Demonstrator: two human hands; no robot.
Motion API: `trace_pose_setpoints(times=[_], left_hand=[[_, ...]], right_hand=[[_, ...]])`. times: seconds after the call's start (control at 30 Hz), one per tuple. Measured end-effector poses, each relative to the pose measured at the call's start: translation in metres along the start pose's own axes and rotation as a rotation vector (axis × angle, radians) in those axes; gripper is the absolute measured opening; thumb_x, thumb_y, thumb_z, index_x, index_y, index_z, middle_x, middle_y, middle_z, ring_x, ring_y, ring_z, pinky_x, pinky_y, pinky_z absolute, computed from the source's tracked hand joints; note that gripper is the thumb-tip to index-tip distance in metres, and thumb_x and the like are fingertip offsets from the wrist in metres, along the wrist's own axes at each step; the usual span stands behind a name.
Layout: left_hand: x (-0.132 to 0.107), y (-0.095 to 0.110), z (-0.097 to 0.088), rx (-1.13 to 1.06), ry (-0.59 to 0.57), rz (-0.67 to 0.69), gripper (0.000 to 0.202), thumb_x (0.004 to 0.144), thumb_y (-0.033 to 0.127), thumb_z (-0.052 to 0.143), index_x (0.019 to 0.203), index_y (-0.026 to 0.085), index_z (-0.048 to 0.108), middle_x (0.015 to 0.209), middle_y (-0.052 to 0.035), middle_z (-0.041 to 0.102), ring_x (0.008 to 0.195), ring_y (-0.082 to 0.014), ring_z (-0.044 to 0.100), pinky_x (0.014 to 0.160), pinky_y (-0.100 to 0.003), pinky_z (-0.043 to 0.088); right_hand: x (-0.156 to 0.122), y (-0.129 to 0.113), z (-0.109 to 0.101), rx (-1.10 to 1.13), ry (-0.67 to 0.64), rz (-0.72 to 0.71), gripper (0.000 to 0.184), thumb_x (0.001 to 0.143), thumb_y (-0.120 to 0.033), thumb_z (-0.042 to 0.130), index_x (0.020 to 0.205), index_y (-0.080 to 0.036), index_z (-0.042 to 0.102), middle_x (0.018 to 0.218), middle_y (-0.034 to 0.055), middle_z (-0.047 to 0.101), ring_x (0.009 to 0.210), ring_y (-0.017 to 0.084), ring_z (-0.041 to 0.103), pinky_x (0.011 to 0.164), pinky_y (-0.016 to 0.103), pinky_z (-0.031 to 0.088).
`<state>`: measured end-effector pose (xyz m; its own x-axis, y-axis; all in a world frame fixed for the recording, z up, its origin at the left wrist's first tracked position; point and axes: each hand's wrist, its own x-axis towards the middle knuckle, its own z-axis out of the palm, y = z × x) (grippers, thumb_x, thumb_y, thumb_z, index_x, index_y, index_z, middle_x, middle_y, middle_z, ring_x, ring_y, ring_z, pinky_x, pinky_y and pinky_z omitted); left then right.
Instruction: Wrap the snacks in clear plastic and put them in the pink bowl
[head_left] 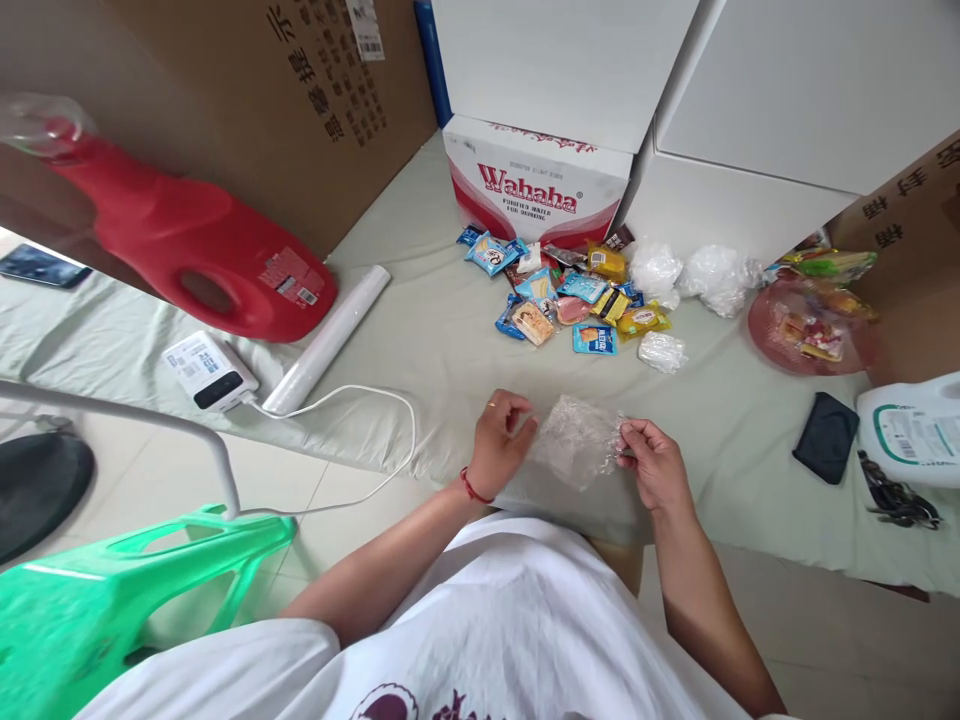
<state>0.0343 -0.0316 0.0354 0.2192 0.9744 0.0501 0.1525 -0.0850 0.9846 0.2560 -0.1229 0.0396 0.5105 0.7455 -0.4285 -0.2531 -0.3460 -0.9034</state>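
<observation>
My right hand (654, 462) pinches the right edge of a crumpled clear plastic bag (576, 440), which spreads out between my hands above the cloth. Beside the bag's left edge is my left hand (501, 448), with its fingers bent and a gap showing between thumb and forefinger. I see nothing clearly held in it. Ahead of both hands lies a loose pile of small wrapped snacks (574, 290) in blue, yellow and brown packets. A small crumpled clear plastic bundle (662, 352) rests at the pile's right front.
Larger plastic bundles (716, 280) and a pink bowl (772, 335) with packets stand right. A Wahaha carton (536, 185) is behind. On the left are a red detergent bottle (217, 240), a film roll (328, 340) and a cabled power bank (210, 370). A green stool (97, 590) stands below.
</observation>
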Motion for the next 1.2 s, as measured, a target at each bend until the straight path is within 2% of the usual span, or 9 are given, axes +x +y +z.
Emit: trace_pose_setpoints(times=[0.1,0.2,0.33,0.57,0.7,0.77,0.83,1.03,1.2], left_hand=[[-0.014,0.011,0.013,0.085,-0.265,0.183,0.01,0.091,0.031,0.064,0.093,0.021,0.063,0.086,-0.0016,0.057,0.074,-0.0136,0.051,0.071,-0.029,0.043],[-0.026,0.011,0.032,0.187,-0.372,0.166,0.034,0.083,0.041,0.076,0.104,0.02,0.059,0.097,-0.0051,0.059,0.08,-0.0169,0.054,0.072,-0.032,0.045],[-0.036,0.007,0.046,0.215,-0.379,0.173,0.065,0.073,0.05,0.085,0.12,0.021,0.052,0.114,-0.0099,0.055,0.087,-0.0204,0.055,0.077,-0.037,0.049],[-0.037,0.006,0.029,0.018,-0.327,0.107,0.018,0.094,0.026,0.056,0.112,0.022,0.053,0.101,-0.0035,0.051,0.073,-0.0128,0.046,0.066,-0.028,0.042],[-0.039,0.008,0.029,0.083,-0.353,0.152,0.036,0.086,0.039,0.073,0.112,0.021,0.055,0.101,-0.004,0.055,0.073,-0.0131,0.046,0.069,-0.029,0.043],[-0.041,0.01,0.036,0.084,-0.351,0.112,0.046,0.079,0.043,0.079,0.112,0.021,0.055,0.1,-0.0037,0.056,0.073,-0.0133,0.047,0.068,-0.029,0.043],[-0.04,0.01,0.043,0.051,-0.339,0.016,0.034,0.081,0.041,0.075,0.103,0.021,0.058,0.092,-0.0018,0.057,0.07,-0.0127,0.046,0.066,-0.028,0.042],[-0.026,0.002,0.049,-0.33,-0.22,-0.428,0.023,0.086,0.042,0.062,0.081,0.021,0.053,0.07,0.0034,0.054,0.06,-0.0114,0.052,0.059,-0.026,0.039],[-0.021,0.004,0.045,-0.395,-0.189,-0.466,0.025,0.083,0.043,0.066,0.082,0.021,0.054,0.071,0.0031,0.058,0.063,-0.0118,0.055,0.062,-0.026,0.041]], right_hand=[[0.0,0.003,0.003,0.016,-0.005,-0.009,0.051,0.062,-0.063,0.088,0.083,-0.02,0.071,0.068,-0.0019,0.058,0.066,0.012,0.054,0.053,0.021,0.051],[0.0,0.004,0.004,0.064,-0.01,-0.015,0.049,0.063,-0.061,0.089,0.083,-0.02,0.071,0.068,-0.0023,0.058,0.065,0.011,0.054,0.054,0.021,0.051],[0.001,0.0,0.001,0.111,0.003,-0.032,0.047,0.063,-0.059,0.091,0.082,-0.019,0.071,0.069,-0.0022,0.058,0.065,0.011,0.053,0.056,0.021,0.052],[0.001,0.0,-0.003,0.144,0.051,0.0,0.049,0.06,-0.058,0.092,0.082,-0.02,0.072,0.068,-0.0023,0.057,0.066,0.011,0.053,0.054,0.02,0.051],[-0.001,0.004,0.007,0.123,0.034,0.005,0.048,0.062,-0.06,0.091,0.08,-0.02,0.07,0.068,-0.0024,0.057,0.064,0.012,0.052,0.053,0.021,0.05],[-0.002,0.005,0.015,0.104,0.013,-0.015,0.047,0.064,-0.06,0.089,0.08,-0.02,0.07,0.068,-0.0022,0.057,0.064,0.012,0.053,0.054,0.022,0.051],[-0.004,0.005,0.02,0.097,-0.033,-0.048,0.045,0.069,-0.061,0.087,0.083,-0.021,0.07,0.071,-0.0016,0.059,0.068,0.014,0.055,0.061,0.026,0.055],[-0.019,0.005,0.015,-0.021,-0.011,-0.218,0.045,0.084,-0.061,0.075,0.11,-0.025,0.069,0.108,0.0064,0.069,0.106,0.022,0.064,0.097,0.04,0.056],[-0.04,0.013,0.023,-0.363,-0.131,-0.332,0.055,0.074,-0.052,0.085,0.12,-0.027,0.067,0.119,0.0087,0.07,0.114,0.026,0.063,0.097,0.039,0.054]])
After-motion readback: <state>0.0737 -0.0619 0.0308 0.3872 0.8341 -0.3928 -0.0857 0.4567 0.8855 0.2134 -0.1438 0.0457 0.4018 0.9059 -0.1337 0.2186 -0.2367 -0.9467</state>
